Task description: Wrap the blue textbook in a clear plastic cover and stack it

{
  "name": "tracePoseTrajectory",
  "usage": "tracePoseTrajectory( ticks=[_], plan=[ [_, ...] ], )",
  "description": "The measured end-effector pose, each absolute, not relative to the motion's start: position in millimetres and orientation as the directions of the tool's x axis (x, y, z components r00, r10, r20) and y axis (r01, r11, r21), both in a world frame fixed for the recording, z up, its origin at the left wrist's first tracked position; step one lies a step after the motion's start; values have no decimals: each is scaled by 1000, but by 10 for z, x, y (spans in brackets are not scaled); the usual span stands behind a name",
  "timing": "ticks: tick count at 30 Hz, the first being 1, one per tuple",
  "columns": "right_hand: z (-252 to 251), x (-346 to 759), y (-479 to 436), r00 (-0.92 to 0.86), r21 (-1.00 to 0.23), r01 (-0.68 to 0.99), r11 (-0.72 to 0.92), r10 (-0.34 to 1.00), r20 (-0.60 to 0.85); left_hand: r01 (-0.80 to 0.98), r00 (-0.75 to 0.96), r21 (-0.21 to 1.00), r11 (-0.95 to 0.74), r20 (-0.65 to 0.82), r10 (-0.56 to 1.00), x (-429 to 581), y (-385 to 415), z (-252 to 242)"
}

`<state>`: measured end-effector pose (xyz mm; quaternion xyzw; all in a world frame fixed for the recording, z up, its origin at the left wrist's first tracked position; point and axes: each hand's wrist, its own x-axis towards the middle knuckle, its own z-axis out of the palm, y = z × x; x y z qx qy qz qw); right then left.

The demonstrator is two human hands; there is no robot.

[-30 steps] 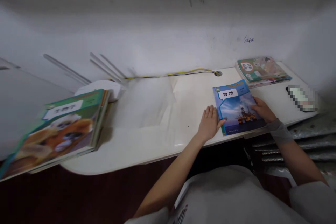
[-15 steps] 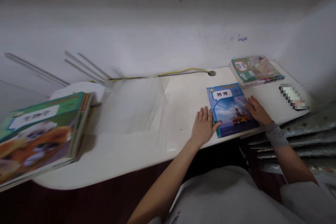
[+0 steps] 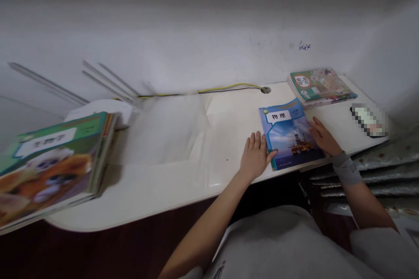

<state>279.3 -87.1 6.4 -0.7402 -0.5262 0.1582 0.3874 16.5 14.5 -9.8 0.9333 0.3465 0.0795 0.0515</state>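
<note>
A blue physics textbook [image 3: 288, 135] with an oil rig on its cover lies near the desk's front edge, its far edge bowed up a little. My left hand [image 3: 254, 157] rests flat on the desk to its left, fingers stretched out, the thumb over the book's left margin. At the opposite side, my right hand [image 3: 323, 137] has its fingers extended along the right edge of the cover, touching it. Neither hand is wrapped around the book.
A pile of books [image 3: 322, 85] stands at the back right, with a phone [image 3: 368, 122] in front of it. Another book stack [image 3: 52, 165] is at the far left. A yellow cable [image 3: 225, 86] runs along the wall into a desk hole. Clear sheeting [image 3: 160, 130] covers part of the white desk [image 3: 137, 200].
The textbook's far edge has bowed upward slightly between my hands. Both hands keep nearly the same places; the whole view has shifted a little.
</note>
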Motion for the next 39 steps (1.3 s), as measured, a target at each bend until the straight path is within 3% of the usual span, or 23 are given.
tracePoseTrajectory(
  ticks=[4, 7, 10, 13, 16, 20, 24, 32, 35, 39],
  plan=[
    [348, 2625, -831, 129, -874, 480, 70, 980, 149, 658, 730, 159, -736, 107, 675, 218, 103, -87],
    [473, 2396, -660, -67, -850, 498, 171, 985, 159, 640, 741, 194, -743, 100, 664, 224, 78, -50],
    [479, 2099, -431, -190, -662, 701, 265, 964, 185, 637, 744, 205, -743, 91, 662, 107, 115, 4],
    [443, 1783, -257, -260, -435, 848, 304, 952, 159, 759, 620, 168, -629, 108, 777, -146, 223, 29],
    [406, 1531, -163, -299, -239, 917, 319, 947, 115, 838, 504, 194, -510, 84, 860, -422, 347, -10],
    [333, 1384, -107, -313, -90, 943, 321, 945, 92, 799, 513, 300, -521, 113, 851, -603, 435, -126],
    [262, 1414, -95, -301, -51, 951, 306, 950, 87, 736, 506, 419, -532, 182, 843, -609, 443, -197],
    [237, 1311, -110, -306, -24, 950, 310, 946, 106, 630, 412, 649, -426, 186, 892, -626, 379, -85],
    [255, 1168, -112, -334, -33, 940, 340, 935, 118, 658, 412, 606, -447, 208, 887, -606, 346, -46],
    [323, 1169, 78, -366, -96, 921, 377, 923, 116, 771, 471, 401, -495, 164, 867, -571, 315, -60]
  ],
)
